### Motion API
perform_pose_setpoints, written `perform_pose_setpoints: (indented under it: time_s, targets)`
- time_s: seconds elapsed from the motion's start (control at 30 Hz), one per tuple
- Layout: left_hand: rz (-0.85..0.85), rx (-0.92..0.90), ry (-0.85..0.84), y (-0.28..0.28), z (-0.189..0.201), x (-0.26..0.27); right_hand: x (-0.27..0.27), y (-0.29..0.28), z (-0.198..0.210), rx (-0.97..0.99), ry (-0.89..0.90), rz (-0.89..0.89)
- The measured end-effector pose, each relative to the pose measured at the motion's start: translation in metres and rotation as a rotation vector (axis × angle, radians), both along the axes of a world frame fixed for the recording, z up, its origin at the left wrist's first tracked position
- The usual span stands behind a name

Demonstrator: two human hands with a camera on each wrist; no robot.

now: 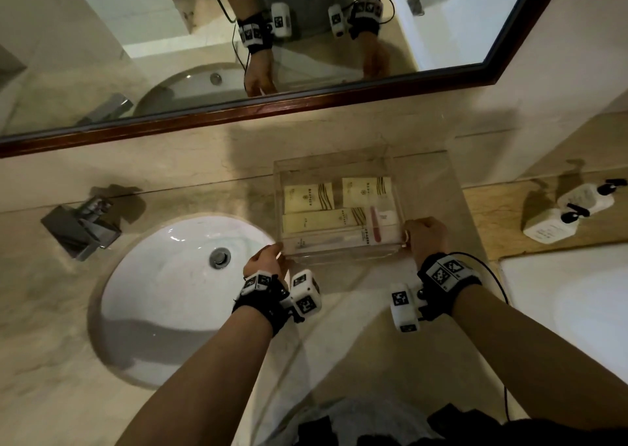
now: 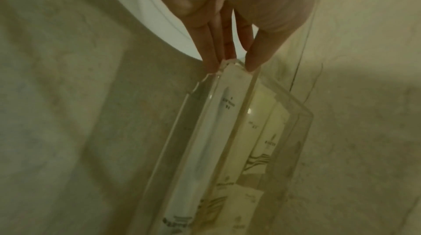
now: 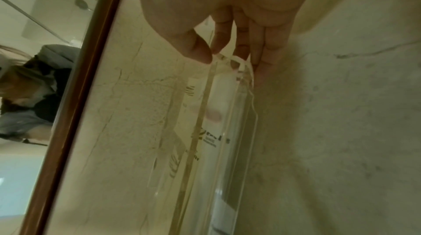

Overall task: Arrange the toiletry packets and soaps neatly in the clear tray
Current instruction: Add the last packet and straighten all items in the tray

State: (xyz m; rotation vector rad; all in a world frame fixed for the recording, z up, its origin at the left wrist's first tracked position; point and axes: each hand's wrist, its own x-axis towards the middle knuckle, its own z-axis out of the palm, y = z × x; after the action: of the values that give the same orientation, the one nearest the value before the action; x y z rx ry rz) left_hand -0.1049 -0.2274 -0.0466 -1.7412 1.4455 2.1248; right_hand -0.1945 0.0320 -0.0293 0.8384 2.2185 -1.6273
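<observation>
Here, from left to right: a chrome tap (image 1: 81,226), a white sink (image 1: 163,296) sunk in the marble worktop (image 1: 452,238), then the clear tray (image 1: 334,163), and far right two white bottles (image 1: 567,212) lying on a wooden ledge.

Left hand (image 1: 266,262) at the near left corner of the tray, pinching the rim between thumb and fingertips (image 2: 209,66). Right hand (image 1: 426,236) at the near right corner, gripping the rim in the same manner, thumb inside and fingers (image 3: 257,55) outside. Inside the tray: two cream packets (image 1: 309,198) side by side at the back, one long cream packet (image 1: 323,219) in front of them, one pale long packet (image 1: 326,241) along the near wall, and at the right a packet with a pink item (image 1: 375,224).

Possible trouble from here: a thin pinch on smooth plastic, so probably a slip if lifted or pushed unevenly; then a tilt, with light packets sliding and losing their rows. Also, left corner just beside the sink edge, so a risk of a tip into the basin if pulled that way.

Hard to tell: whether the tray rests on the worktop or is slightly raised. No soaps recognisable with certainty. Print on the packets too small to read. Both wrist views dim and blurred; far tray wall nearly invisible against the marble.
</observation>
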Motion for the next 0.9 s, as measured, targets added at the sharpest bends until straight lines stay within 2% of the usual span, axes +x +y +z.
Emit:
perform_pose_setpoints:
  time_s: [0.17, 0.23, 0.33, 0.43, 0.57, 0.73, 0.9]
  targets:
    - [0.089, 0.084, -0.036, -0.001, 0.015, -0.012, -0.004, -0.008, 0.007, -0.108, -0.035, -0.191]
    - [0.164, 0.123, -0.037, 0.000, 0.017, -0.015, -0.007, -0.009, 0.010, -0.130, -0.064, -0.217]
    - [0.188, 0.157, -0.057, 0.001, 0.019, -0.016, -0.008, -0.008, 0.011, -0.148, -0.099, -0.214]
    - [0.137, 0.131, -0.032, 0.003, 0.020, -0.019, -0.010, -0.005, 0.006, -0.104, -0.112, -0.183]
    - [0.119, 0.084, -0.061, 0.012, 0.024, -0.014, -0.012, 0.008, -0.018, -0.057, -0.174, -0.089]
    - [0.047, 0.104, -0.062, 0.027, 0.022, -0.002, 0.007, -0.005, 0.017, -0.201, -0.276, -0.046]
    - [0.059, 0.088, -0.021, 0.033, 0.029, -0.008, 0.002, -0.010, 0.015, -0.197, -0.245, -0.070]
